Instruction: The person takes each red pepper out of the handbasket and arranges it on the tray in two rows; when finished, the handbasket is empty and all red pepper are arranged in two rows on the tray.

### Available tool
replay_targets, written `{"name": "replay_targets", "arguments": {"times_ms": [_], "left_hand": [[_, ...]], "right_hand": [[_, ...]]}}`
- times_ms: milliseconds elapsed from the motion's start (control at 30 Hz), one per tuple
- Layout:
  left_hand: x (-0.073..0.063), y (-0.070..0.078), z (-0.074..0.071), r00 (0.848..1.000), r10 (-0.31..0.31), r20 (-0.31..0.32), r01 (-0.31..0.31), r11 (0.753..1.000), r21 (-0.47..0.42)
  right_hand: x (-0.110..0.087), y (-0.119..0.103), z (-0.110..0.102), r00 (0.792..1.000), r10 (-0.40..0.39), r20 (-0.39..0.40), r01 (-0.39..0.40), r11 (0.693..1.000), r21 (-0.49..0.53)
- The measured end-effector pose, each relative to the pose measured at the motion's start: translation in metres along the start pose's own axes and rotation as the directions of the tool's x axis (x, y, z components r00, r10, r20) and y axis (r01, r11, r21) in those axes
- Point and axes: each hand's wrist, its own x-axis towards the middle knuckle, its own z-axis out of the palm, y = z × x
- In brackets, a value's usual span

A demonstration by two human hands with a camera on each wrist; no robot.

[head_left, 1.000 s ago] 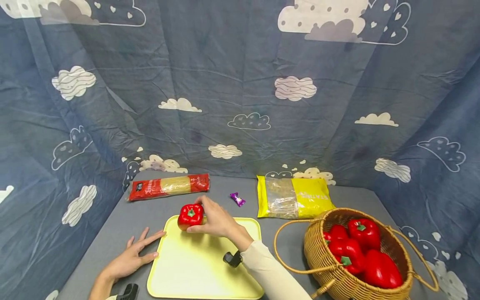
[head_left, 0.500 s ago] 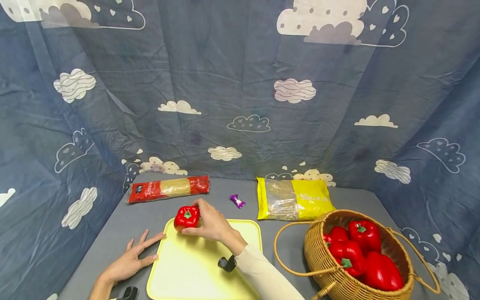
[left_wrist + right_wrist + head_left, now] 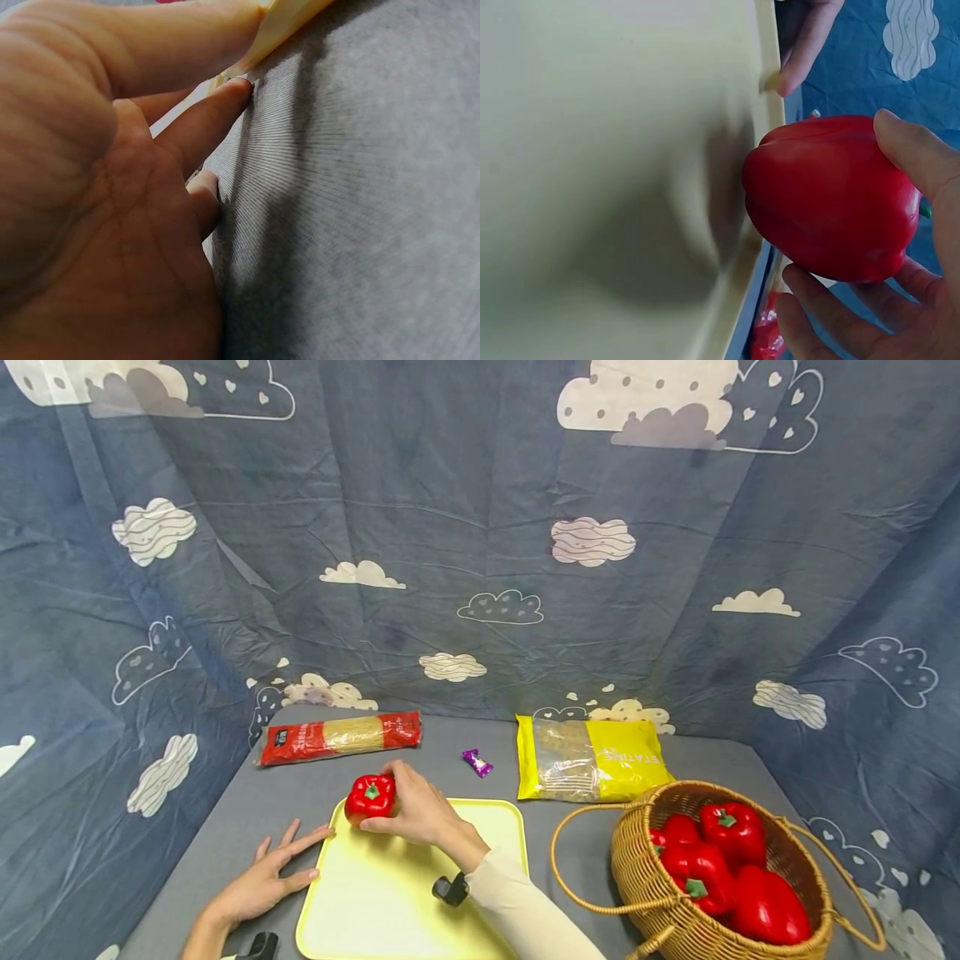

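A glossy red bell pepper (image 3: 371, 799) with a green stem is held in my right hand (image 3: 423, 810), thumb on the near side and fingers on the far side. It is over the far left corner of a pale yellow tray (image 3: 405, 893). In the right wrist view the pepper (image 3: 832, 199) lies between thumb and fingers, with its shadow on the tray. My left hand (image 3: 258, 883) is at the tray's left side, fingers spread, index fingertip and thumb at the rim. The left wrist view shows the thumb (image 3: 172, 45) against the tray's edge, other fingers near the grey tabletop.
A wicker basket (image 3: 637, 872) with several red peppers stands at the right, its handles sticking out. Behind the tray lie a red noodle packet (image 3: 341, 737), a purple wrapped candy (image 3: 477, 763) and a yellow bag (image 3: 592, 760). A cloud-printed curtain (image 3: 480, 552) encloses the table.
My right hand has moved the bell pepper slightly left and toward the tray's far left corner. The left hand stays at the tray's side.
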Motion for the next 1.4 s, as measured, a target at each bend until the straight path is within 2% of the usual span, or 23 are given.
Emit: {"name": "replay_targets", "arguments": {"times_ms": [233,467,833,1400], "left_hand": [[-0.0011,0.0007,0.0004,1.000,0.029,-0.005,-0.029,1.000,-0.002],[-0.0009,0.0027,0.0001,1.000,0.017,-0.010,-0.017,1.000,0.006],[-0.0025,0.0019,-0.0002,0.999,0.032,0.004,-0.032,0.999,-0.007],[-0.0020,0.0034,-0.0008,0.999,0.033,0.007,-0.033,0.999,-0.007]], "right_hand": [[0.0013,-0.0006,0.0024,1.000,-0.002,-0.003,0.002,1.000,-0.007],[0.0015,-0.0014,0.0037,1.000,0.006,-0.001,-0.006,1.000,0.007],[0.0026,0.0007,0.0081,1.000,-0.012,-0.009,0.012,1.000,-0.015],[0.0056,-0.0018,0.0081,1.000,0.019,0.003,-0.019,1.000,-0.020]]}}
